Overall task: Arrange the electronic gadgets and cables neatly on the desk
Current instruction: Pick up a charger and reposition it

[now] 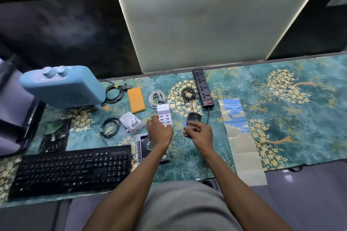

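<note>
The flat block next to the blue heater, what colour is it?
The block is orange-yellow, seen in the head view.

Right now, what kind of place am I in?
Probably a home or small office desk: a black keyboard, a power strip and a USB charging hub lie on a teal patterned mat, before a pale backlit panel.

A teal cloth with gold flowers covers the desk below a pale lit panel in a dark wall.
</note>
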{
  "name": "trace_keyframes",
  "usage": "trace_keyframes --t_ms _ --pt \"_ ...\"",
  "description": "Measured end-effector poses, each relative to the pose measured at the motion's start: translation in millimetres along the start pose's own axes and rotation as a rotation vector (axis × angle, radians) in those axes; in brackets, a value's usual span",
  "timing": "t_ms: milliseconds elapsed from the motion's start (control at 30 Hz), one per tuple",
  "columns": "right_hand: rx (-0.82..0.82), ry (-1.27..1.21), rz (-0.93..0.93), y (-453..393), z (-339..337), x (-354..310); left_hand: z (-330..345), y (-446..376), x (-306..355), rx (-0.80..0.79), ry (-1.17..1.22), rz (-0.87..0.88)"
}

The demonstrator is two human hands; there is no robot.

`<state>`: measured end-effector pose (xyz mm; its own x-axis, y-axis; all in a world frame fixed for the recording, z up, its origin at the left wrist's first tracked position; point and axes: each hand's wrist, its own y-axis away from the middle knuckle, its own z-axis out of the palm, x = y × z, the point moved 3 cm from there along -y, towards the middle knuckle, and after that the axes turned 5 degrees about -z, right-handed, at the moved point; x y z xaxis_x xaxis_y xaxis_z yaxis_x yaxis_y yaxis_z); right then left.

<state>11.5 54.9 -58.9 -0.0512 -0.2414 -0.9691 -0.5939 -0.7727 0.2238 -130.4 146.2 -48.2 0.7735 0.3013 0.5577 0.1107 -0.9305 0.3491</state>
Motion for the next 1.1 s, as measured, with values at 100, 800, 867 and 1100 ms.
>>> trace_keyframes --t_ms 100,800,867,1100 --pt "0.004 -0.011 0.041 -0.9 3.6 6.6 4.3 -6.7 0.4 -0.063 -0.116 0.024" --pt "-0.153 -0.338 0.384 -20.2 63.5 -33.5 0.6 -60.6 -17.3 -0.679 1.025 -0.492" --pt "-0.178 -0.309 0.397 -21.6 69.9 -35.3 0.3 -58.9 -19.6 -0.685 1.042 -0.5" --pt "-0.22 -0.205 0.425 -24.5 71.1 -31.7 4.4 -58.8 -22.3 -0.669 1.079 -0.521"
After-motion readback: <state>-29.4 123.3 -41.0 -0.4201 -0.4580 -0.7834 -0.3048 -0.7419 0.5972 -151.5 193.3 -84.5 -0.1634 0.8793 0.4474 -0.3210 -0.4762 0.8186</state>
